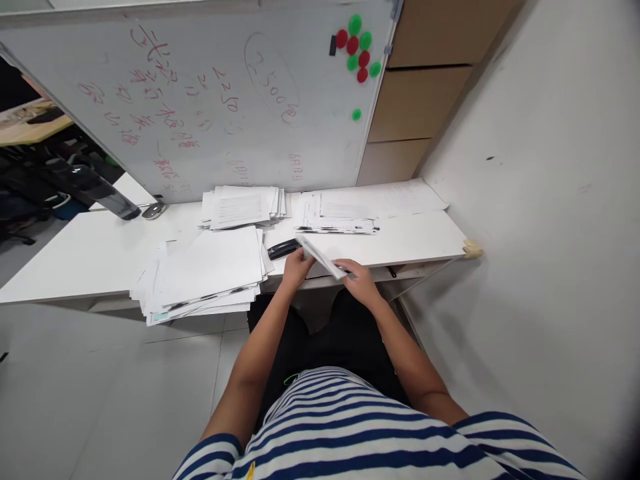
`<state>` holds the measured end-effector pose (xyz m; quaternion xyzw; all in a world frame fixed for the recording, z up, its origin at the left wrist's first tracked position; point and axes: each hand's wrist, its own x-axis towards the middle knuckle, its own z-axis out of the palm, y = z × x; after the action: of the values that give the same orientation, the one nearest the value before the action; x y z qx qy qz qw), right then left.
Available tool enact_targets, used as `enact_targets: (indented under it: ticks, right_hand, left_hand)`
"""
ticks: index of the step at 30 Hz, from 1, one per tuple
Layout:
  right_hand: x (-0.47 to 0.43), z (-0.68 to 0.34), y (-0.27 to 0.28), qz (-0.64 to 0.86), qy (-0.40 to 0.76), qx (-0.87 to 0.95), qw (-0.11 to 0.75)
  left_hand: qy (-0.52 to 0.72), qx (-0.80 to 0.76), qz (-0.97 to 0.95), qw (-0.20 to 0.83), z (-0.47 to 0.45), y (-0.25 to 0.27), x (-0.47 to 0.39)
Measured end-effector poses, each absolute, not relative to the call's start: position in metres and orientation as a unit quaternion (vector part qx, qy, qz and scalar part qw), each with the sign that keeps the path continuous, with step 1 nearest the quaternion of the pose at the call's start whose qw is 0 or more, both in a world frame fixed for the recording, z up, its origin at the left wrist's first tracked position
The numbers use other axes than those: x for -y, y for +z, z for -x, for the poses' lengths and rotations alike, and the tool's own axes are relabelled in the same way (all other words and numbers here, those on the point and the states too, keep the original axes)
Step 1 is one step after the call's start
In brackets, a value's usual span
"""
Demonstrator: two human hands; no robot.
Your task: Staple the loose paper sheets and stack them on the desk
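Observation:
Between my hands a thin stack of white paper [323,257] stands tilted on edge above the table's front edge. My left hand [297,268] is closed on its left end, and my right hand [361,283] grips the right end. The fingers behind the paper are partly hidden. Just left of the held paper lies a black stapler [283,249]. A large loose pile of paper [210,270] sits left of my left hand. Behind the stapler are a second pile of printed sheets [240,207] and a third pile of papers [335,217].
A whiteboard [210,100] with red writing and round magnets [355,45] rises behind the white table [415,237]. A dark bottle [100,190] and a computer mouse [154,211] are at the back left. A wall [540,233] closes the right side.

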<state>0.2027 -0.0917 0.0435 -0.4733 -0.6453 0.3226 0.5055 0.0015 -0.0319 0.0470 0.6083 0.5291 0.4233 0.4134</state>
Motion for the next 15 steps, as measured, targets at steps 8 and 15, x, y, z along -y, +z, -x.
enact_targets:
  ticks: [8, 15]
  right_hand:
    - [0.085, -0.195, 0.052, 0.571, 0.236, 0.514, 0.595]
    - [0.070, -0.192, 0.024, 0.633, 0.236, 0.503, 0.539]
  left_hand:
    - [0.491, -0.495, -0.679, 0.228, -0.017, 0.058, 0.038]
    - [0.402, -0.557, -0.681, 0.254, -0.007, 0.015, 0.034]
